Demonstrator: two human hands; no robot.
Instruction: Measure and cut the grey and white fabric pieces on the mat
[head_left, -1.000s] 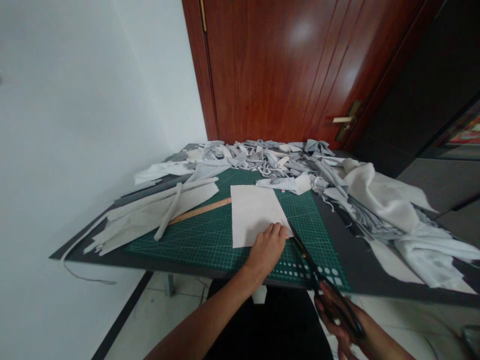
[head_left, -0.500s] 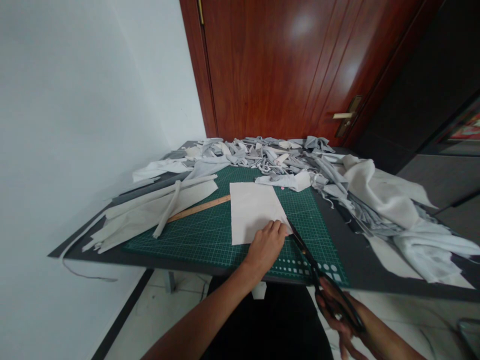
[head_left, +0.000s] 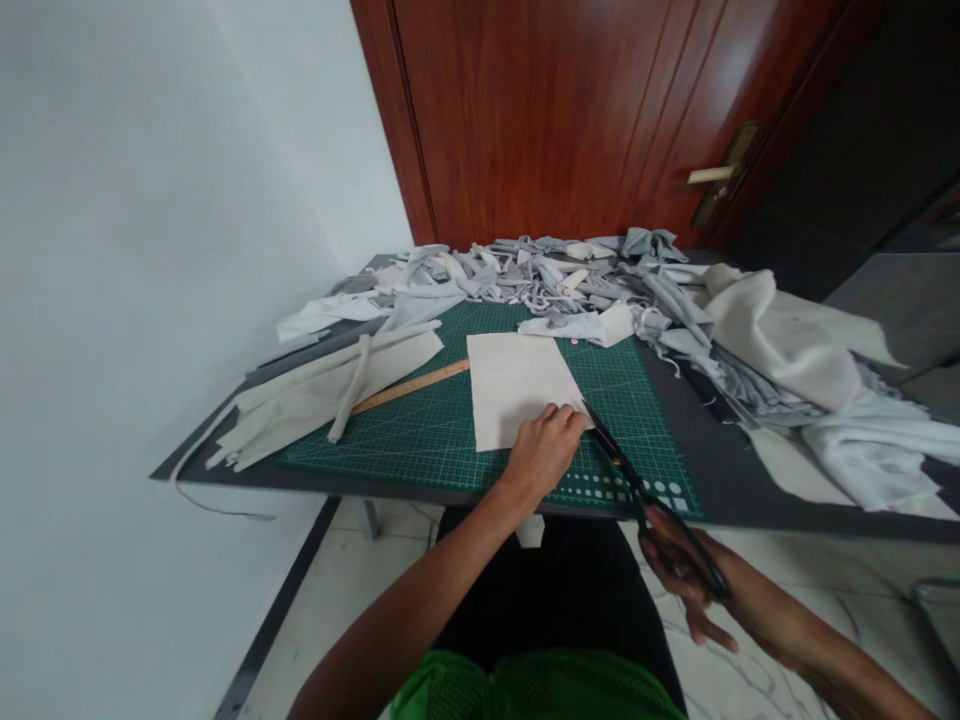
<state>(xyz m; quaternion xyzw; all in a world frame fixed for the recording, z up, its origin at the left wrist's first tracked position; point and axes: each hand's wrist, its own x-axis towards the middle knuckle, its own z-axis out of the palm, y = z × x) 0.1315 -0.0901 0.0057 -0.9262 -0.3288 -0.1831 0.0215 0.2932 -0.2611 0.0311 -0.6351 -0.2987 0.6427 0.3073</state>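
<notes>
A white, roughly four-sided piece of cloth [head_left: 517, 385] lies flat on the green cutting mat [head_left: 420, 440]. Curled fingers of my left hand [head_left: 546, 450] grip it near its lower right corner. Long black scissors [head_left: 630, 475] are in my right hand [head_left: 679, 565], fingers wrapped through the handles beyond the table's front edge. Their blade tips meet the cloth's right edge, just beside my left fingertips. How far apart the blades stand is hard to make out. A wooden ruler [head_left: 409, 387] runs up to the cloth's left edge.
Grey and white fabric scraps [head_left: 525, 280] are heaped along the back of the dark table [head_left: 720, 480]. Long cloth strips [head_left: 322, 410] lie at left; larger crumpled cloth [head_left: 795, 350] fills the right side. Behind stand a wooden door [head_left: 540, 120] and a white wall [head_left: 165, 250].
The camera has tipped down, so the whole scene sits higher and a green garment shows below. Hands, scissors and cloth keep nearly the same places relative to one another.
</notes>
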